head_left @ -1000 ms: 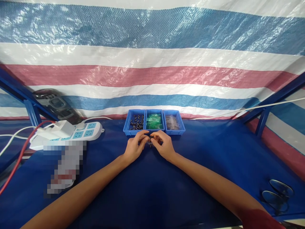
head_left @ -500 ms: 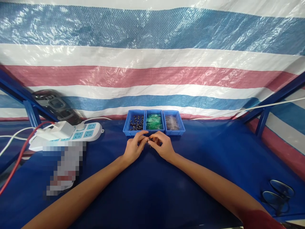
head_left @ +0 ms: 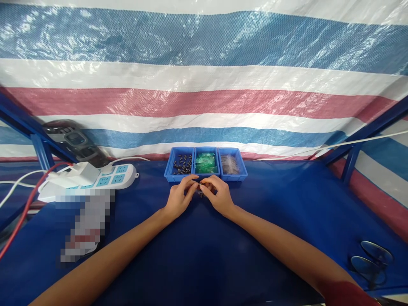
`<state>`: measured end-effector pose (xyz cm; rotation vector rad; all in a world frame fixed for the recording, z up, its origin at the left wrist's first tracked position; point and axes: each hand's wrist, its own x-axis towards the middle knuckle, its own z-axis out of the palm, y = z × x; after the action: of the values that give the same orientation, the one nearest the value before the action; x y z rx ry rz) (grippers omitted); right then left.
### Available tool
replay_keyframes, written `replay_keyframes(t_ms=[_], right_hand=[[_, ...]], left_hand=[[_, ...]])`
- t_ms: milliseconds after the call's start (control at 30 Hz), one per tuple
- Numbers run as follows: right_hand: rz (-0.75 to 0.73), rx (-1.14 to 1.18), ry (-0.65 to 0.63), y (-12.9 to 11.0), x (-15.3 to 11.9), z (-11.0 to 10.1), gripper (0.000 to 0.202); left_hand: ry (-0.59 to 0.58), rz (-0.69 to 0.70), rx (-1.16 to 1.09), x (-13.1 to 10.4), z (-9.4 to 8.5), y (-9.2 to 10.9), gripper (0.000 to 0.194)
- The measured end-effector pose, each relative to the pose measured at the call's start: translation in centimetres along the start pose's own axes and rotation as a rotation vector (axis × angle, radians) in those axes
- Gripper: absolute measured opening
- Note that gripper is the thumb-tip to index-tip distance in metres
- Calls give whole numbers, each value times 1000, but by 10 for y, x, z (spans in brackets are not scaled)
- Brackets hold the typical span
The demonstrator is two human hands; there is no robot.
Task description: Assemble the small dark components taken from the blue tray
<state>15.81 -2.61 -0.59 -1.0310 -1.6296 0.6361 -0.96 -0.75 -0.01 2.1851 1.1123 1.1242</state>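
My left hand [head_left: 180, 195] and my right hand [head_left: 216, 194] meet fingertip to fingertip above the blue table. Both are closed in a pinch on a small dark part [head_left: 200, 191], too small and too covered by fingers to name. Just behind them stand three blue bins side by side. Loose small dark metallic pieces lie in the left bin [head_left: 170, 174]. Green packets [head_left: 205, 162] fill the middle bin. Clear plastic bags [head_left: 230, 164] with greyish contents are in the right bin [head_left: 245, 173].
A white power strip [head_left: 119, 177] with plugged-in adapters and cables lies at left, before a dark transparent case [head_left: 75, 138]. A blurred-out packet [head_left: 91, 221] is near my left forearm. Eyeglasses [head_left: 371, 261] rest at the right. A striped sheet [head_left: 204, 102] hangs behind.
The fingers of my right hand have shifted slightly around the small dark part. My left hand, the bins and everything else look the same.
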Motion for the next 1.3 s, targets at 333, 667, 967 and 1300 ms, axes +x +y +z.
replay_keyframes(t_ms=[333,667,967,1300], right_hand=[[140,115,122,5,1,1,20],[308,349,258,15,6,1,25],[239,248,152,9,4,2,24],[211,174,78,9,3,1,19]], left_hand=[[19,-5,-45,1,0,4,24],[111,-97,-94,3,-1,1,21],[78,-72,-20,4,-2,2,20],[47,-9,61,3,-1,1,19]])
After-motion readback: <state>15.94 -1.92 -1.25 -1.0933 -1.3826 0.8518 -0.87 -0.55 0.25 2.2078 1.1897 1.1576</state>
